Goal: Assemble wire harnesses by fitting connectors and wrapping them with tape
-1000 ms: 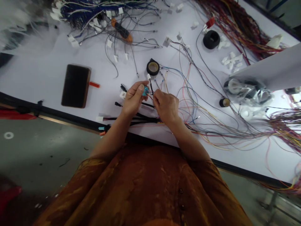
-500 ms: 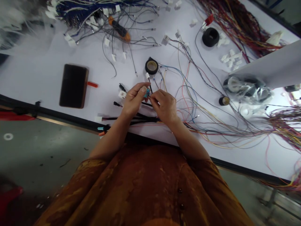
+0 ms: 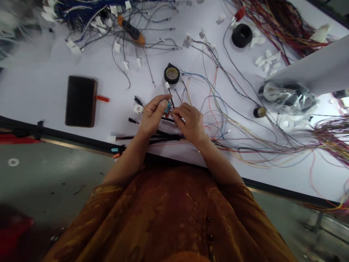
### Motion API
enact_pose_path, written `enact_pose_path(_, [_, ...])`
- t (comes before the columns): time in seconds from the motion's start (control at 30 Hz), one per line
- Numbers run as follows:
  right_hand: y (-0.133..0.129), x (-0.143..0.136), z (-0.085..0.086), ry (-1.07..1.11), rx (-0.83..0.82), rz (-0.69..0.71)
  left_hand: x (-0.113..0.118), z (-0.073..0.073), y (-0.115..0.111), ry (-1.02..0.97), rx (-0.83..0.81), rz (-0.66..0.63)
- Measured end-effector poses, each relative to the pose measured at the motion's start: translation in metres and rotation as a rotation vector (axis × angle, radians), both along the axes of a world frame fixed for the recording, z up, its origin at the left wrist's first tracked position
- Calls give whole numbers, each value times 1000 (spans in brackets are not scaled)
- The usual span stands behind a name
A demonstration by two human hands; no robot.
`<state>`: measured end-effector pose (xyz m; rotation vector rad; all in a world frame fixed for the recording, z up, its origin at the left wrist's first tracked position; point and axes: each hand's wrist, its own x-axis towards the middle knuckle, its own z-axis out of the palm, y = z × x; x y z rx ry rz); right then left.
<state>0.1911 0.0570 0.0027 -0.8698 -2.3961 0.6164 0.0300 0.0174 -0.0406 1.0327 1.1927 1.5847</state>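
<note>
Between thumb and fingers, my left hand (image 3: pixel 153 114) grips a small blue connector (image 3: pixel 168 107) over the front part of the table. My right hand (image 3: pixel 190 122) is closed in a pinch at the wires entering that connector. Black-sleeved cables (image 3: pixel 163 137) lie beneath both hands, one ending in a white connector (image 3: pixel 111 138) on the left. Another white connector (image 3: pixel 138 108) is just left of my left hand. A roll of black tape (image 3: pixel 171 74) lies beyond my hands, with loose wire ends beside it.
On the left lie a dark phone (image 3: pixel 81 101) and an orange piece (image 3: pixel 103 98). An orange-black screwdriver (image 3: pixel 131 30) rests among gray wires at the back. Coloured wires (image 3: pixel 289 149) run right, near a plastic bag (image 3: pixel 289 98) and a second tape roll (image 3: pixel 241 35).
The whole view has shifted slightly, so the table items appear a little further left. Both hands keep their hold at the blue connector, with hardly any change in their pose.
</note>
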Motion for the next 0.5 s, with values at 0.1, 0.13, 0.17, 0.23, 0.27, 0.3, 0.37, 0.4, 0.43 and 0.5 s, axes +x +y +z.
enact_pose_path(0.1, [-1,-2,-1,45,-12,-34,0,2,-1,14,1,-9])
enact_pose_path(0.13, [-1,-2,-1,84,-38,-40,0,2,-1,24,0,-8])
enact_pose_path(0.17, [0,-3,-1,124,-80,-46,1,3,-2,34,1,-6])
enact_pose_path(0.23, [1,-3,-1,183,-195,-69,1,5,-3,46,8,-3])
enact_pose_path(0.27, [1,-4,-1,197,-250,-86,2,6,-3,48,12,-4])
enact_pose_path(0.3, [1,-4,-1,202,-293,-102,2,7,-3,50,16,-6])
enact_pose_path(0.37, [1,-4,-1,193,-320,-113,3,8,-4,50,13,-6])
enact_pose_path(0.4, [-1,-5,-1,180,-294,-112,4,8,-4,47,6,-2])
enact_pose_path(0.43, [-2,-5,-1,155,-240,-104,5,7,-4,38,-3,0])
enact_pose_path(0.5, [-5,-4,1,66,-85,-76,6,6,-4,-5,-38,-3])
